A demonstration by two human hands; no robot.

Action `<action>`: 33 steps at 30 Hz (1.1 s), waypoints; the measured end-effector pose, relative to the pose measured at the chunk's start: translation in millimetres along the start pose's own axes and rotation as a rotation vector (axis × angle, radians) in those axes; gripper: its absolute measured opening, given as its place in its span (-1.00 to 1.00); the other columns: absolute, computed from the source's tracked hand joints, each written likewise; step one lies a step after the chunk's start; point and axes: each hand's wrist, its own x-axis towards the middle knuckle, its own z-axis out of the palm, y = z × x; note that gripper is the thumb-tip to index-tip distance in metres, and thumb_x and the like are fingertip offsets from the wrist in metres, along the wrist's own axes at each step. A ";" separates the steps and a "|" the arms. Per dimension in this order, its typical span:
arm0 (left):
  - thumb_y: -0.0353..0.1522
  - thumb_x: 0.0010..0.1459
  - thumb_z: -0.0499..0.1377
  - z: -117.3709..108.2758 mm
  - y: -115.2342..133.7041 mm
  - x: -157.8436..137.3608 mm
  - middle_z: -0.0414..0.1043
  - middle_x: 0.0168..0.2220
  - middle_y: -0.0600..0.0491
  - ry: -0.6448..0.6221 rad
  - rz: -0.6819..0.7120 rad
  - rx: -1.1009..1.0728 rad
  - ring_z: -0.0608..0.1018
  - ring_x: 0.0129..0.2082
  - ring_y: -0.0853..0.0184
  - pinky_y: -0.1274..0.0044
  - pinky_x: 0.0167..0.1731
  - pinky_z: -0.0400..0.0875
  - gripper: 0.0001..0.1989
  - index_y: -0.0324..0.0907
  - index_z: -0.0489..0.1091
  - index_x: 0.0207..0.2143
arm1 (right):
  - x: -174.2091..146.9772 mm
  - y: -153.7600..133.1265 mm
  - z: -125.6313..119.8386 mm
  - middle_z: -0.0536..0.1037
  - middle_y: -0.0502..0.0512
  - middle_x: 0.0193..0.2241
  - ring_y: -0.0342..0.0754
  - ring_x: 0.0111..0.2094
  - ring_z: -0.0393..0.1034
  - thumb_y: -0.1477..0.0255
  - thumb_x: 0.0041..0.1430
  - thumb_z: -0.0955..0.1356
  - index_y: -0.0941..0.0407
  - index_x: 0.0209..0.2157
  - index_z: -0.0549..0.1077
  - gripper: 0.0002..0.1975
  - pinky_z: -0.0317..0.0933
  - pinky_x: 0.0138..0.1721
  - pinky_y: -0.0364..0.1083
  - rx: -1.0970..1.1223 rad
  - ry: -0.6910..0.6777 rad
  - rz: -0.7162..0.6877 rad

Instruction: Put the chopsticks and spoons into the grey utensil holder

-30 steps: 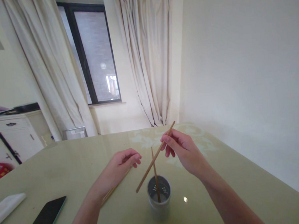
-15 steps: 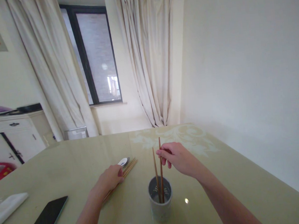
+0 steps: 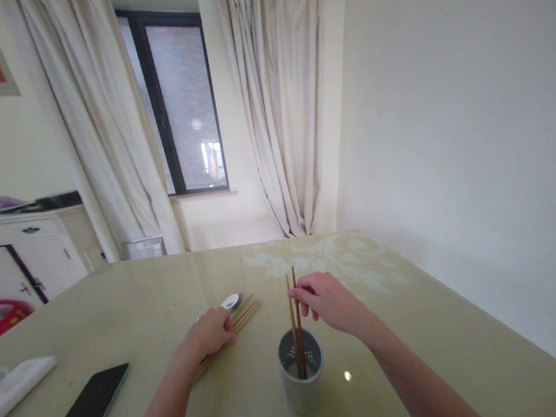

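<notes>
A grey cylindrical holder (image 3: 301, 393) with small holes in its bottom stands on the table in front of me. Two wooden chopsticks (image 3: 299, 336) are upright in it, close together. My right hand (image 3: 322, 299) pinches them near their upper ends with thumb and fingers. To the left, my left hand (image 3: 214, 334) is closed over several chopsticks (image 3: 248, 315) lying slantwise on the tabletop; its fingertips are partly hidden. Just beyond that hand lies a spoon (image 3: 231, 301) with a white and dark end, its other part covered by the hand.
A black phone-like slab (image 3: 84, 410) and a white object (image 3: 21, 390) lie at the left of the glossy green table (image 3: 168, 289). A white cabinet (image 3: 43, 255) and a red basket (image 3: 5, 317) stand beyond the left edge. A wall rises on the right.
My right hand has moved slightly down and left, bringing the two upright chopsticks closer together. Under my left hand, some lying chopsticks have shifted a little to the right, away from the spoon.
</notes>
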 end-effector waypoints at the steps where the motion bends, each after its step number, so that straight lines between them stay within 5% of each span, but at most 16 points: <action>1: -0.39 -0.01 0.32 0.0 0.1 -0.1 0.66 -0.26 0.04 -0.002 0.002 0.001 0.65 -0.21 0.19 0.52 -0.29 0.35 -0.91 -0.11 0.54 -0.37 | 0.2 0.4 0.2 0.61 0.02 -0.55 -0.17 -0.62 0.41 0.33 0.39 0.31 0.13 -0.50 0.48 -0.64 0.18 -0.55 -0.21 -0.001 -0.002 -0.002; 16: -0.41 0.02 0.23 -16.7 18.5 -15.8 0.64 -0.32 -0.01 -0.011 0.123 -0.082 0.64 -0.25 0.16 0.49 -0.29 0.36 -0.92 -0.16 0.54 -0.40 | -4.9 -2.8 -8.9 0.60 0.04 -0.57 -0.14 -0.61 0.39 0.22 0.37 0.36 0.13 -0.53 0.48 -0.59 0.13 -0.53 -0.17 -0.070 -0.011 0.034; 20: -0.17 0.24 0.15 -54.0 39.0 -43.6 0.61 -0.28 0.04 -0.037 0.316 -0.531 0.61 -0.23 0.23 0.50 -0.24 0.42 -0.74 -0.17 0.47 -0.25 | -13.5 -16.3 -21.2 0.55 -0.01 -0.61 -0.13 -0.56 0.38 0.23 0.37 0.40 0.12 -0.53 0.49 -0.60 0.11 -0.47 -0.15 -0.106 0.180 -0.044; 24: -0.05 0.31 0.17 -82.4 71.4 -74.6 0.57 -0.32 0.07 -0.024 0.450 -0.871 0.57 -0.27 0.30 0.51 -0.21 0.42 -0.65 -0.15 0.48 -0.19 | -18.0 -26.4 -18.1 0.59 -0.03 -0.50 -0.14 -0.53 0.41 0.27 0.40 0.36 0.10 -0.32 0.57 -0.74 0.21 -0.44 -0.16 0.131 0.190 -0.153; 29: -0.11 0.31 0.22 -85.3 106.1 -94.3 0.57 -0.29 0.05 -0.060 0.535 -0.946 0.56 -0.28 0.32 0.52 -0.22 0.44 -0.72 -0.14 0.51 -0.20 | -16.0 -28.9 -8.2 0.62 0.03 -0.35 -0.14 -0.46 0.46 0.28 0.40 0.34 0.12 -0.14 0.55 -0.78 0.27 -0.44 -0.16 0.464 0.188 -0.223; 33: -0.09 0.31 0.20 -83.6 102.0 -90.5 0.60 -0.18 0.03 -0.025 0.538 -0.914 0.60 -0.14 0.25 0.46 -0.10 0.46 -0.69 -0.11 0.51 -0.09 | -18.1 -29.0 -17.6 0.59 0.04 -0.37 -0.13 -0.44 0.49 0.24 0.36 0.39 0.13 -0.19 0.54 -0.77 0.21 -0.50 -0.18 0.611 0.220 -0.244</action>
